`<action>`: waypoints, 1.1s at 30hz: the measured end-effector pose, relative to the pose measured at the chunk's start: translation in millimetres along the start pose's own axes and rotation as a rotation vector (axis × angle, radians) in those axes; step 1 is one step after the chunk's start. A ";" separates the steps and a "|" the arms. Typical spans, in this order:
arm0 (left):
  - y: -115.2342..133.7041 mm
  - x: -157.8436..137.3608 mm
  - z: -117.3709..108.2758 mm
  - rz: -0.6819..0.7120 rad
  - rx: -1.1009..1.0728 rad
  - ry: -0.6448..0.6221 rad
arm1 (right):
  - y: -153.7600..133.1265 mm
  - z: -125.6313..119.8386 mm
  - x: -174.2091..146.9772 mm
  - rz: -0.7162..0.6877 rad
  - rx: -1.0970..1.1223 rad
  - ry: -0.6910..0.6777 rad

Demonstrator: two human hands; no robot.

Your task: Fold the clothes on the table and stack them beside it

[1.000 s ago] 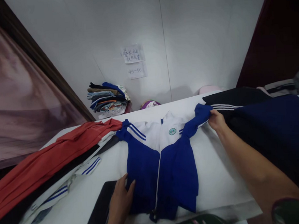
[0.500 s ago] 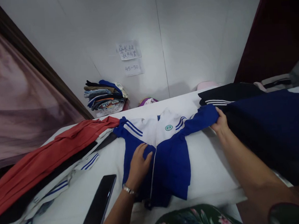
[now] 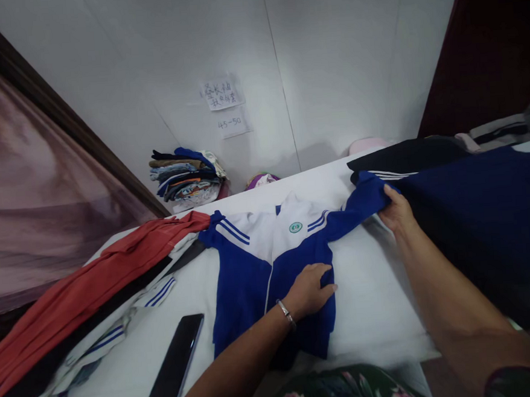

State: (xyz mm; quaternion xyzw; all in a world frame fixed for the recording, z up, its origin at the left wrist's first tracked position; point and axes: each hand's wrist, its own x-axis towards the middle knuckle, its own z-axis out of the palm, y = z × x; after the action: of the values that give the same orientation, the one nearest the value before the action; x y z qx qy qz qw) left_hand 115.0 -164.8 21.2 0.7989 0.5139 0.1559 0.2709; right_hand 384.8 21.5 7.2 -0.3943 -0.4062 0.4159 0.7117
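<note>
A blue and white zip jacket (image 3: 243, 278) with striped shoulders and a round green badge lies front up on the white table (image 3: 367, 300). Its sleeve on the right is stretched outward, and my right hand (image 3: 396, 209) pinches the cuff end. Over the jacket's lower right front, near its side edge, is my left hand (image 3: 310, 288), fingers apart and holding nothing. The bracelet (image 3: 286, 313) sits on my left wrist. At the jacket's other side, the sleeve end reaches the red garment (image 3: 128, 262).
A black phone (image 3: 174, 363) lies left of the jacket. Dark clothes (image 3: 479, 220) are heaped along the right. Behind the table stands a stack of folded clothes (image 3: 186, 174). Two handwritten paper notes (image 3: 224, 92) are stuck on the wall.
My left hand has moved right across the jacket front, from beside the zip to near the right side edge. My right hand keeps hold of the sleeve, its cuff now tilted differently.
</note>
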 end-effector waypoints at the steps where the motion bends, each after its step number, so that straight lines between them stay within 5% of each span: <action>1: 2.9 0.8 -0.1 0.020 -0.044 -0.033 | 0.2 1.6 -0.1 0.012 0.032 0.022; 4: 8.4 3.6 -1.9 0.006 -0.181 -0.127 | 0.5 6.7 -3.2 0.066 0.043 0.105; 9: 9.3 12.0 4.7 -0.030 -0.549 -0.207 | -5.7 14.6 -15.1 -0.043 -0.102 0.107; 14: 17.3 24.5 16.9 -0.024 -0.897 -0.162 | -16.5 22.8 -31.6 -0.032 -0.335 0.096; 18: 16.8 17.5 2.0 -0.066 -0.680 -0.009 | -16.4 21.2 -34.5 -0.035 -0.382 0.067; 22: 5.9 -19.4 -23.4 -0.135 -0.326 0.221 | -14.0 16.6 -32.7 -0.068 -0.468 0.150; 28: 8.7 -78.6 -5.8 0.065 0.040 -0.020 | -14.1 21.2 -37.7 -0.282 -0.532 0.100; 33: 15.7 -85.1 14.3 0.140 0.124 -0.070 | -7.2 25.9 -35.1 -0.136 -0.284 0.179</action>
State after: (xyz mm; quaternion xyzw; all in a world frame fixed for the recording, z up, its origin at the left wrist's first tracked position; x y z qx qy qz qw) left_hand 98.0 -250.8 21.5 0.8531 0.4556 0.1143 0.2271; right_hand 352.0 -7.2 14.1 -0.4980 -0.4214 0.2685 0.7088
